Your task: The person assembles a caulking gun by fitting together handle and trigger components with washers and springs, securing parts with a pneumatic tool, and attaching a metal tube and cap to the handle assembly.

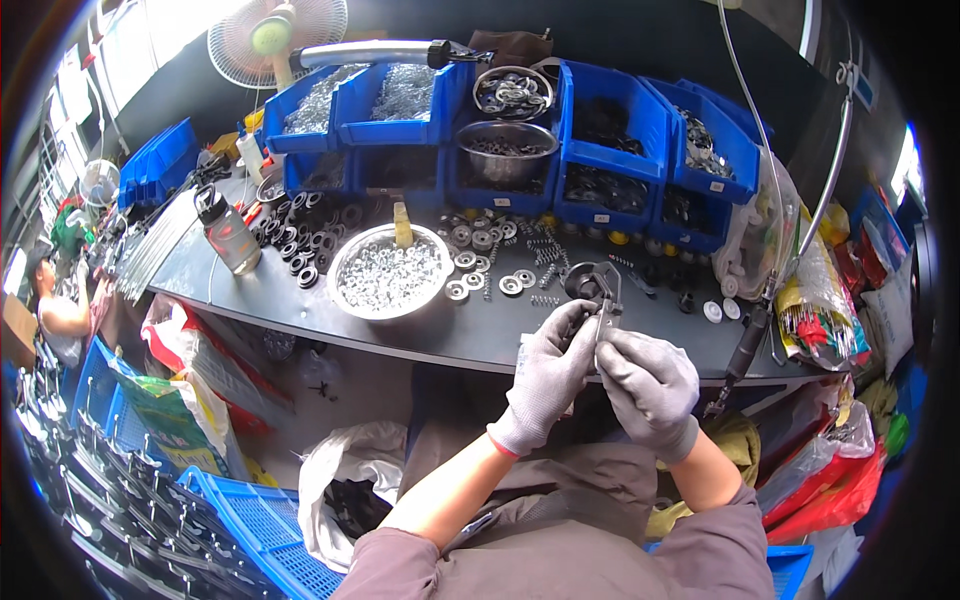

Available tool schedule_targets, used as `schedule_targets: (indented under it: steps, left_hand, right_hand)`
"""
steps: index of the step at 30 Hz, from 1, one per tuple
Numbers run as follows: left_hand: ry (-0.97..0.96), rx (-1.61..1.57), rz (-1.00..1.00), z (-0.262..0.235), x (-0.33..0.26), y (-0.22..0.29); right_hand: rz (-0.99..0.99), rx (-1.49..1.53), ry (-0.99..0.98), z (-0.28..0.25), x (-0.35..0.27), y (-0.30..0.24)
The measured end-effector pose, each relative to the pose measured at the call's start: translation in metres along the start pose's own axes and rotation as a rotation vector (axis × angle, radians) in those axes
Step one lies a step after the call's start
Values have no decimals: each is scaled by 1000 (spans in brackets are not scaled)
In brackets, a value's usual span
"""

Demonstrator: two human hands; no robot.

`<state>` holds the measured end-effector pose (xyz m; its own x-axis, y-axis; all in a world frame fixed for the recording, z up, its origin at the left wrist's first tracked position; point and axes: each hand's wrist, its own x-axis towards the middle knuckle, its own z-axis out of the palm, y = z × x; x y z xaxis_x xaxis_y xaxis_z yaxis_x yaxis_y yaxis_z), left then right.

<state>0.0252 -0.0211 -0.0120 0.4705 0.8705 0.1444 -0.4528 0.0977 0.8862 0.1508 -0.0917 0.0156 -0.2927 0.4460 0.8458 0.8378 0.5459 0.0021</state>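
Observation:
In front of me, over the table's front edge, my left hand (545,378) and my right hand (655,385) meet in grey work gloves. Both are closed on a small metal assembly (612,290), which has a flat bracket-like bar and a dark round piece at its top. The fingertips hide its lower end. Just beyond it on the table lie coil springs (545,300) and round metal discs (510,285). A steel bowl (343,300) full of small shiny metal parts stands further left, with a yellowish strip sticking up from it.
Stacked blue bins (395,132) with metal parts line the table's back. A bottle (230,235) and dark rings (305,265) are at left. A power screwdriver (748,345) hangs on the right. Below stand a white sack (340,445) and a blue crate (250,520). Another person (65,315) is far left.

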Motion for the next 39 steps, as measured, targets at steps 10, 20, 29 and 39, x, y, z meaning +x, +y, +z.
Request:
schedule_targets:
  steps: [10, 20, 29, 39]
  left_hand:
    - [-283, -29, -88, -17, 4, 35]
    - [-150, -138, -158, -44, 1, 32]
    - [-341, -904, -222, -102, 3, 14]
    - [-228, -485, -172, -113, -8, 27]
  right_hand:
    - [-57, -152, -5, 12, 32, 17]
    - [329, 126, 252, 14, 32, 4]
    - [989, 273, -101, 59, -46, 87]
    - [479, -254, -767, 135, -15, 145]
